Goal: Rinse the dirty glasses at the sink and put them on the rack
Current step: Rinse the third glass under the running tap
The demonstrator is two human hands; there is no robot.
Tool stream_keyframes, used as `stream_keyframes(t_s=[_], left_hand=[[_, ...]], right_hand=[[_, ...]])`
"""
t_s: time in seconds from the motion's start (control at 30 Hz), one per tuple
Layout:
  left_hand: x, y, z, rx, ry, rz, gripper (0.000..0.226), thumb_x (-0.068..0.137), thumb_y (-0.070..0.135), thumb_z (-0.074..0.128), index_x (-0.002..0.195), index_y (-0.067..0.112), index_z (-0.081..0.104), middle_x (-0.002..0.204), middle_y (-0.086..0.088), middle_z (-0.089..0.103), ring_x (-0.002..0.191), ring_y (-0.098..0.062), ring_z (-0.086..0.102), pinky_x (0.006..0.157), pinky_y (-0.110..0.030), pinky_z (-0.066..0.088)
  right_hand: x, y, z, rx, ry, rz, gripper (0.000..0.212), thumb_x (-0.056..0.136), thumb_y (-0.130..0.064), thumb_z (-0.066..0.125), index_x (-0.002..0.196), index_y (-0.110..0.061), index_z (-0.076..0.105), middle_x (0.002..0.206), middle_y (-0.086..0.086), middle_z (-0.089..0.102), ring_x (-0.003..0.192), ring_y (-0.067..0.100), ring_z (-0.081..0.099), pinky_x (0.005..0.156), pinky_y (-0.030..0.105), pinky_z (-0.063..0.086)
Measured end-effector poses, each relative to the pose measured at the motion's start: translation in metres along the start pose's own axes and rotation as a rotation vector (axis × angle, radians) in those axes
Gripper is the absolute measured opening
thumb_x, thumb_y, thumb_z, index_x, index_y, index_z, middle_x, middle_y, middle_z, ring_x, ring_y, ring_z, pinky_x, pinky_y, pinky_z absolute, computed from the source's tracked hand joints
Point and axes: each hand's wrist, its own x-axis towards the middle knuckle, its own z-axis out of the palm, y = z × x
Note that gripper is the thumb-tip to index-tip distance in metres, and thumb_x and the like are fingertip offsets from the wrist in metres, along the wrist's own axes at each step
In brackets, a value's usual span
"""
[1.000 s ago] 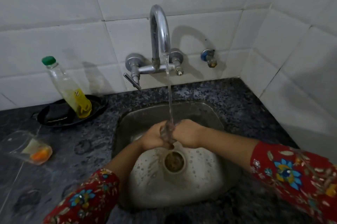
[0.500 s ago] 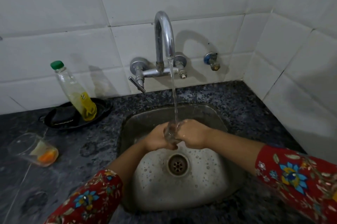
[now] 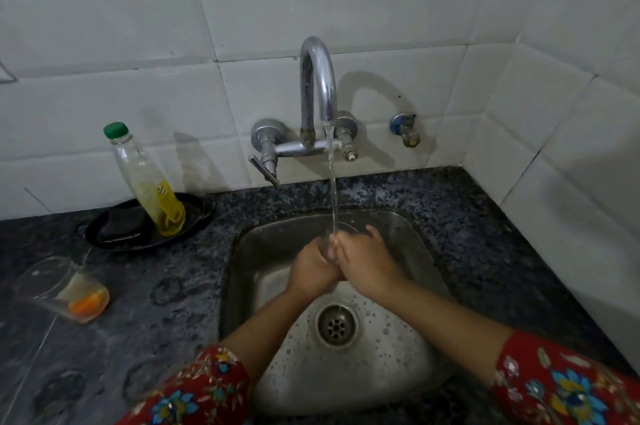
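Over the steel sink (image 3: 239,251), set in the back right corner of the countertop (image 3: 460,217), the person holds a clear drinking glass (image 3: 328,250) between both hands, right under the thin stream (image 3: 333,189) falling from the curved tap (image 3: 318,85). The left hand (image 3: 311,269) has its fingers curled round one side of the glass. The right hand (image 3: 369,262) closes on the other side, fingers bent against it. Near the countertop's left edge a second glass (image 3: 62,288) lies on its side with orange dregs inside. By the back wall, a green-capped bottle (image 3: 149,182) of yellow liquid stands tilted in a black dish (image 3: 114,234).
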Motion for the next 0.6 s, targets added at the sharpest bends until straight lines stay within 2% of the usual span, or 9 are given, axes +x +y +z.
stream_keyframes(t_s=[0.07,0.17,0.23,0.3,0.37,0.43,0.5,0.53,0.6], left_hand=[[0.003,0.001,-0.009,0.016,-0.052,0.043,0.021,0.063,0.012,0.075,0.076,0.021,0.061,0.081,-0.008,0.071,0.068,-0.015,0.066,0.064,-0.034,0.054],[0.006,0.004,-0.031,0.029,-0.370,0.043,0.031,0.064,0.003,0.077,0.089,0.019,0.066,0.087,0.003,0.069,0.074,0.000,0.066,0.065,-0.019,0.053],[0.005,0.004,-0.035,-0.057,-0.457,0.026,0.033,0.060,0.008,0.078,0.089,0.021,0.069,0.091,0.000,0.070,0.086,-0.009,0.067,0.073,-0.022,0.052],[0.006,0.000,-0.033,-0.163,-0.437,0.023,0.038,0.055,0.013,0.078,0.091,0.019,0.069,0.094,-0.005,0.069,0.092,-0.021,0.065,0.082,-0.036,0.053],[0.005,-0.002,-0.024,-0.185,-0.325,0.002,0.044,0.054,0.011,0.078,0.097,0.012,0.068,0.093,-0.005,0.069,0.089,-0.021,0.066,0.084,-0.046,0.053],[0.001,0.002,-0.012,0.016,-0.087,-0.060,0.049,0.054,0.016,0.080,0.100,0.015,0.064,0.091,0.001,0.069,0.082,-0.017,0.066,0.079,-0.045,0.057],[-0.007,0.005,-0.005,0.222,0.093,-0.126,0.053,0.054,0.028,0.081,0.102,0.023,0.058,0.091,0.005,0.068,0.077,-0.016,0.067,0.069,-0.039,0.058],[-0.006,0.005,-0.006,0.215,0.090,-0.116,0.053,0.055,0.029,0.081,0.103,0.025,0.057,0.091,0.005,0.067,0.077,-0.016,0.068,0.069,-0.040,0.059],[-0.001,0.003,-0.019,0.031,-0.117,-0.056,0.052,0.058,0.022,0.081,0.106,0.027,0.060,0.098,0.004,0.068,0.087,-0.015,0.068,0.081,-0.044,0.058]], right_hand=[[-0.001,-0.001,-0.003,0.086,0.027,-0.052,0.035,0.100,-0.031,0.029,0.100,-0.017,0.061,0.095,0.002,0.071,0.098,0.018,0.062,0.116,0.036,0.014],[-0.008,0.024,-0.011,0.087,0.081,-0.401,0.034,0.096,-0.035,0.034,0.094,-0.018,0.064,0.085,-0.001,0.069,0.084,0.014,0.061,0.110,0.036,0.028],[-0.008,0.042,-0.009,0.035,0.190,-0.525,0.023,0.096,-0.031,0.044,0.095,-0.019,0.063,0.077,-0.002,0.068,0.074,0.012,0.058,0.105,0.039,0.035],[-0.009,0.039,-0.006,0.124,0.283,-0.481,0.025,0.094,-0.034,0.049,0.098,-0.018,0.068,0.074,-0.003,0.070,0.070,0.010,0.059,0.106,0.035,0.034],[-0.008,0.024,-0.005,0.291,0.301,-0.285,0.030,0.092,-0.038,0.051,0.092,-0.018,0.074,0.074,-0.004,0.073,0.070,0.008,0.063,0.107,0.031,0.031],[-0.003,0.009,-0.006,0.381,0.222,-0.073,0.028,0.093,-0.033,0.054,0.080,-0.019,0.075,0.073,-0.001,0.074,0.070,0.011,0.066,0.101,0.033,0.041],[0.001,-0.001,-0.011,0.438,0.158,0.001,0.027,0.094,-0.025,0.055,0.074,-0.017,0.073,0.074,0.000,0.074,0.070,0.012,0.066,0.083,0.033,0.051],[0.002,-0.001,-0.013,0.427,0.155,-0.028,0.026,0.093,-0.022,0.055,0.075,-0.016,0.073,0.076,0.000,0.073,0.071,0.011,0.064,0.081,0.031,0.051],[0.000,0.006,-0.017,0.430,0.109,-0.141,0.022,0.093,-0.018,0.056,0.084,-0.013,0.075,0.080,0.001,0.074,0.075,0.010,0.064,0.090,0.019,0.045]])
